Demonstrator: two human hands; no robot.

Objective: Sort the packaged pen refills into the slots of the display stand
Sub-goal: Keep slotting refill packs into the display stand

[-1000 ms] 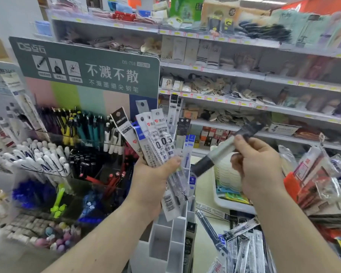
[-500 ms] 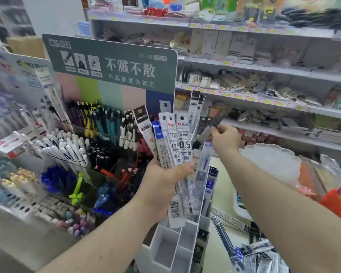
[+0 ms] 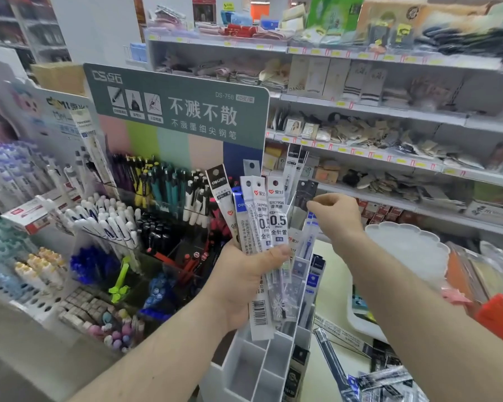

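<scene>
My left hand (image 3: 244, 282) grips a fan of several packaged pen refills (image 3: 276, 224), white and blue packs marked 0.5, held up over the white display stand (image 3: 253, 369). The stand's front slots are bare; its back slots hold upright refill packs (image 3: 295, 163). My right hand (image 3: 336, 217) reaches to the stand's upper back row, fingers curled, and its fingertips pinch the edge of a dark refill pack (image 3: 305, 191) standing there among the others.
More loose refill packs (image 3: 375, 381) lie on the counter at the lower right. A green-signed pen display (image 3: 174, 108) full of pens stands to the left. A white scalloped tray (image 3: 404, 245) sits right of the stand, with store shelves behind.
My right hand carried the dark refill pack from the right over to the stand's back row and lowered it in upright. My left hand kept the fan of packs in place.
</scene>
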